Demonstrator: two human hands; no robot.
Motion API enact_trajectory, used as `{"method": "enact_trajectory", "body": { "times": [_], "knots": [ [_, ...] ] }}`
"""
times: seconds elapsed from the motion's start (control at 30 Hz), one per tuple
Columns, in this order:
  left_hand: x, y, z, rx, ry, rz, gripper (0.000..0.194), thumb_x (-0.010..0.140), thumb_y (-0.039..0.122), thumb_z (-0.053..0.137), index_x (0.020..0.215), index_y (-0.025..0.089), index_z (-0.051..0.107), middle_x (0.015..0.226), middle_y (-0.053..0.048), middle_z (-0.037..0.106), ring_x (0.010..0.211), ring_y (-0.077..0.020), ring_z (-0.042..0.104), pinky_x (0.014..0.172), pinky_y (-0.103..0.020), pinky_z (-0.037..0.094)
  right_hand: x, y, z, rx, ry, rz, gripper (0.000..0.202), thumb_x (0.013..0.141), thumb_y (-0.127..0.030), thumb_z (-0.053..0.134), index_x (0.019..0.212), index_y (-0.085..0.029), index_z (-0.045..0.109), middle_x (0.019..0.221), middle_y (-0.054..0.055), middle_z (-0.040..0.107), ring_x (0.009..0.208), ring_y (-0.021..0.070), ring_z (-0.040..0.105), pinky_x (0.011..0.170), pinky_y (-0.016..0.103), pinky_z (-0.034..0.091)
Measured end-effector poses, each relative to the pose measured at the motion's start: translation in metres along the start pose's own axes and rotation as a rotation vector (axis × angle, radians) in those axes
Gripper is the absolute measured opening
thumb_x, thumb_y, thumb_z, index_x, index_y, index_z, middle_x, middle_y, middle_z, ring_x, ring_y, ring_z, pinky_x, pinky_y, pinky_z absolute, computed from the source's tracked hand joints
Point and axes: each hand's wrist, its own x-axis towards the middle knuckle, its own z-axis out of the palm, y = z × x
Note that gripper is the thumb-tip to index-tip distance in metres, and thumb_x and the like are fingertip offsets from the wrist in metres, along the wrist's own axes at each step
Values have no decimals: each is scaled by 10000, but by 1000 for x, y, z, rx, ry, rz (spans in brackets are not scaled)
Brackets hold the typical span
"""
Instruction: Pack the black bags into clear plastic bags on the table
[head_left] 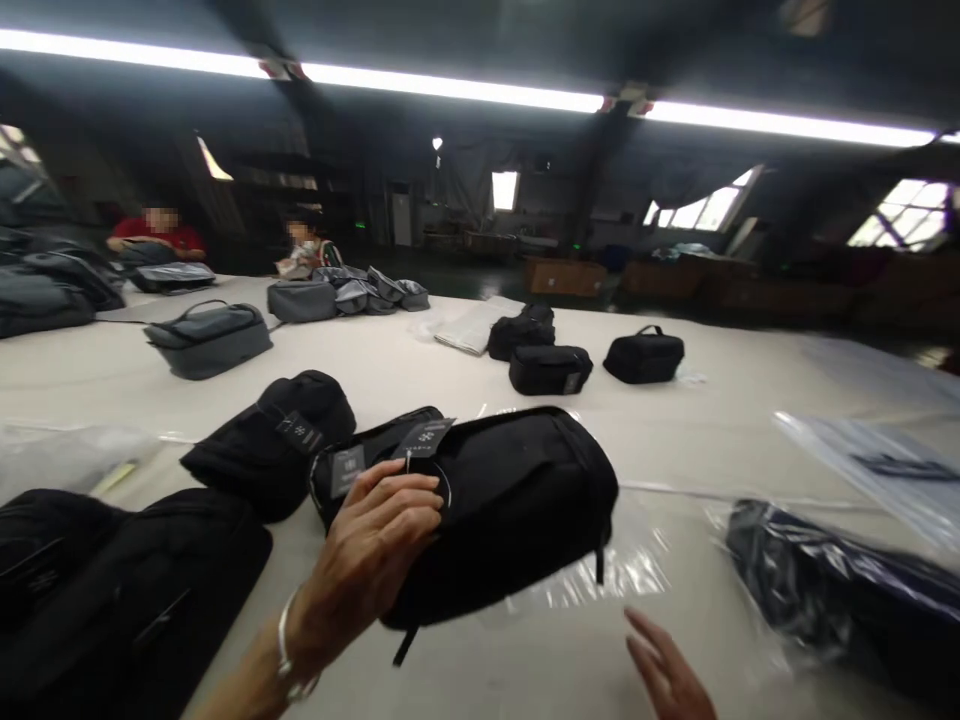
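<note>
A black zippered bag [517, 500] is tilted above the table, with my left hand [382, 540] closed on its near left end. Dark hang tags [426, 438] with pale print stick out just above my fingers. Under the bag, a clear plastic sleeve [622, 560] lies on the pale tabletop. My right hand [667, 670] is at the bottom edge, apart from the bag, with its visible fingers stretched out and holding nothing. Another tagged black bag [277, 440] lies just left of the held one.
Larger black bags [150, 580] fill the near left. A plastic-wrapped dark bag [832, 580] and clear sleeves [862, 450] lie to the right. Several black bags [551, 370] stand farther back, grey bags [214, 340] at far left. Two people [169, 235] sit beyond the table.
</note>
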Motion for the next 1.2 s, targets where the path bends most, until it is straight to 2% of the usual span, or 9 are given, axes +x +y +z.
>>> {"method": "enact_trajectory", "body": {
  "times": [0.1,0.17,0.3,0.43,0.63,0.73,0.83,1.0,1.2],
  "knots": [
    [-13,53,20,-246,-249,23,179,889,74,578,955,240,574,954,28,736,1135,-157,600,1123,-349,311,7,-16,-64,167,173,300,455,874,-560,509,1149,-231,659,1142,83,703,1022,301,675,949,498,536],
    [-30,85,46,-410,-445,-17,176,905,91,549,957,258,569,963,36,736,1161,-161,591,1138,-360,309,9,-34,-109,284,268,306,464,877,-532,547,1176,-186,628,1181,108,682,1018,282,673,1010,508,485],
    [-60,133,92,-647,-707,-275,176,898,122,530,998,263,567,1188,-42,663,1244,-205,546,1090,-395,418,3,-69,-158,267,-200,44,430,883,-386,613,1279,-222,579,1332,100,599,1197,258,582,1076,468,437],
    [-73,159,107,-687,-756,-426,253,833,149,626,1044,278,573,1386,-80,515,1273,-252,519,1033,-420,483,-10,-85,-141,179,-617,-189,611,844,-171,606,1425,-270,446,1495,68,444,1380,241,400,1165,467,327],
    [-100,179,112,-462,-367,-790,545,808,290,661,1297,291,421,1485,-115,373,1385,-308,377,1107,-568,377,8,-90,-93,82,-904,-390,742,802,-53,587,1470,-300,383,1552,64,362,1384,248,400,1119,422,388],
    [-99,185,113,-423,-379,-1010,477,790,358,659,1219,264,475,1337,-108,516,1262,-311,507,1052,-559,432,27,-102,-74,-66,-997,-561,596,861,-106,573,1417,-293,473,1502,103,438,1267,307,533,995,455,485],
    [-85,189,112,-455,-437,-1052,238,784,377,637,968,249,556,1063,-61,631,1067,-289,610,972,-514,487,36,-119,-50,-109,-1044,-842,381,937,-238,547,1313,-290,582,1445,100,512,1217,308,569,921,411,509],
    [-80,190,114,-462,-422,-1041,364,716,325,679,1048,261,544,1090,-59,619,1045,-285,606,957,-502,494,35,-119,-25,-52,-1017,-983,273,946,-207,543,1195,-260,641,1109,24,726,985,175,675,799,252,511],
    [-87,178,112,-368,-562,-949,378,753,356,682,1108,302,564,1139,-61,628,1078,-305,602,953,-529,496,39,-71,-96,-40,-517,-893,368,968,-111,374,1265,-159,586,1156,90,710,1034,205,674,884,349,553]
  ]
}}
